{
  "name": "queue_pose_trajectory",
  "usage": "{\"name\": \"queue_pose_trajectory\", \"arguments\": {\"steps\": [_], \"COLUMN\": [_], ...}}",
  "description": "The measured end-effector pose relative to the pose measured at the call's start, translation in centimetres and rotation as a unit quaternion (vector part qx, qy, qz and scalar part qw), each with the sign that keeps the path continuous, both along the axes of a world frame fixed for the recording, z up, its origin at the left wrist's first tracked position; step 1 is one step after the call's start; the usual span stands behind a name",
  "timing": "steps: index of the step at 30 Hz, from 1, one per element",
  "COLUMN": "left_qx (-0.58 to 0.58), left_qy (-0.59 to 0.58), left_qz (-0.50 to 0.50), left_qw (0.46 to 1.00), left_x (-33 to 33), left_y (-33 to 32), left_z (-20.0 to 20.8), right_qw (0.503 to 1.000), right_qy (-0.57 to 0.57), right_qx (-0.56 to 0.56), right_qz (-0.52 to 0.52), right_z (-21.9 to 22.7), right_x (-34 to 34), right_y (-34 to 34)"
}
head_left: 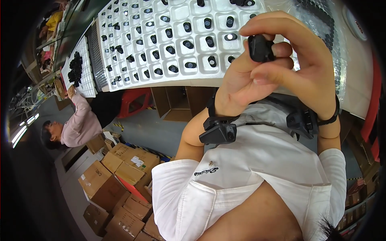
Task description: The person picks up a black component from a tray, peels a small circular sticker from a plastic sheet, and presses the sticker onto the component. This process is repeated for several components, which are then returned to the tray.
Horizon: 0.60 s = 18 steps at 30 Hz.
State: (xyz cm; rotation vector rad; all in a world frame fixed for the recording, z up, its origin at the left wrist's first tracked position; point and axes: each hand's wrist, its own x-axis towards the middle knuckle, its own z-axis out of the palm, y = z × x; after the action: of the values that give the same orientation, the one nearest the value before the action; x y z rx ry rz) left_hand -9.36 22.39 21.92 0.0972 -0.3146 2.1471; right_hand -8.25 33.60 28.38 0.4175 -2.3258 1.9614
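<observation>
A small glossy black plastic part (259, 49) is held up above the near edge of the table, between my two hands. My left hand (237, 82) has its palm turned up and its fingers closed about the part, partly hidden by the other hand. My right hand (309, 56) curves over from the right, index finger above the part and thumb below, closed around it. Just beyond lies a white compartment tray (201, 56), where many pockets each hold a small black oval piece (188, 44).
Clear bubble wrap (339, 52) covers the table's right side. Black devices (219, 134) are strapped to my wrists. At the left, a person in a pink top (82, 122) works by a pile of black parts (75, 68). Cardboard boxes (100, 180) and a red stool (134, 102) stand on the floor.
</observation>
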Motion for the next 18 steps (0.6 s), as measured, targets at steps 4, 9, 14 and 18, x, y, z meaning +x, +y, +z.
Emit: {"name": "queue_pose_trajectory", "arguments": {"steps": [4, 9, 14, 18], "left_qx": [-0.179, -0.252, -0.27, -0.431], "left_qy": [0.043, 0.048, 0.122, 0.186], "left_qz": [0.045, 0.017, 0.052, 0.109], "left_qw": [0.982, 0.966, 0.954, 0.876], "left_x": [-0.1, -0.2, -0.4, -0.4], "left_y": [-0.5, -0.5, -0.2, -0.3], "left_z": [0.5, 0.3, 0.3, 2.0], "right_qw": [0.988, 0.965, 0.973, 0.976], "right_qy": [0.04, 0.187, 0.127, 0.112], "right_qx": [0.148, 0.183, 0.182, 0.176], "right_qz": [-0.031, -0.004, -0.057, -0.066], "right_z": [0.1, -1.1, -1.0, -0.8], "right_x": [0.0, -0.2, 0.2, 0.1], "right_y": [0.4, 1.3, 1.3, 1.7]}}
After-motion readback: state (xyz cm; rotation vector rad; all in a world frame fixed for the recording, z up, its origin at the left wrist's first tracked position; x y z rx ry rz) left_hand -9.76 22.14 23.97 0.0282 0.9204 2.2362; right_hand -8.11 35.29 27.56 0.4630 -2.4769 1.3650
